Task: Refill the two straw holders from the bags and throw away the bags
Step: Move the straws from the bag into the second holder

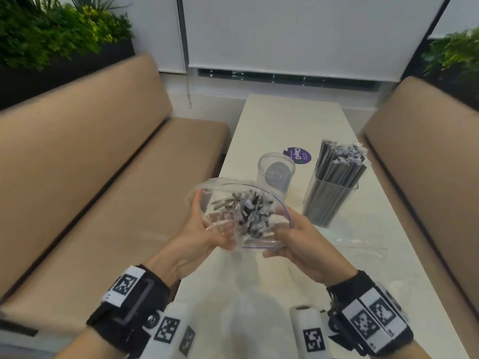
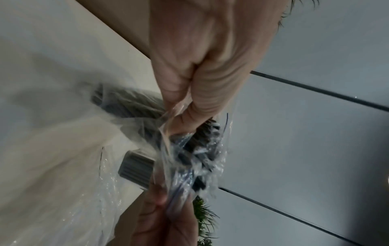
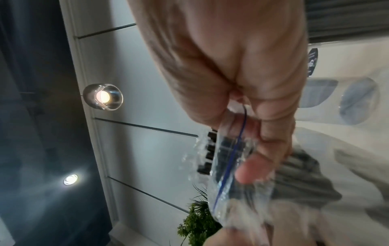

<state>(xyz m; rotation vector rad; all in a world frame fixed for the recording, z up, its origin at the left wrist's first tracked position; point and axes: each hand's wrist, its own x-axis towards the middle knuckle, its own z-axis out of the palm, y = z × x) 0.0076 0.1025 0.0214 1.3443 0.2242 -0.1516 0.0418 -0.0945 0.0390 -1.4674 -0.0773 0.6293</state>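
A clear zip bag [image 1: 241,211] full of dark wrapped straws [image 1: 248,211] is held above the near part of the white table [image 1: 285,120], its mouth spread wide. My left hand [image 1: 204,229] grips the bag's left edge [image 2: 168,116]. My right hand [image 1: 290,239] pinches the right edge by the blue zip line [image 3: 235,141]. Behind the bag stands an empty round clear holder [image 1: 276,172]. To its right a square clear holder [image 1: 329,200] is packed with grey straws.
An empty clear bag [image 1: 363,247] lies flat on the table to the right of my hands. A purple round sticker [image 1: 297,155] sits behind the holders. Tan benches [image 1: 103,164] flank the table on both sides; planters stand behind them.
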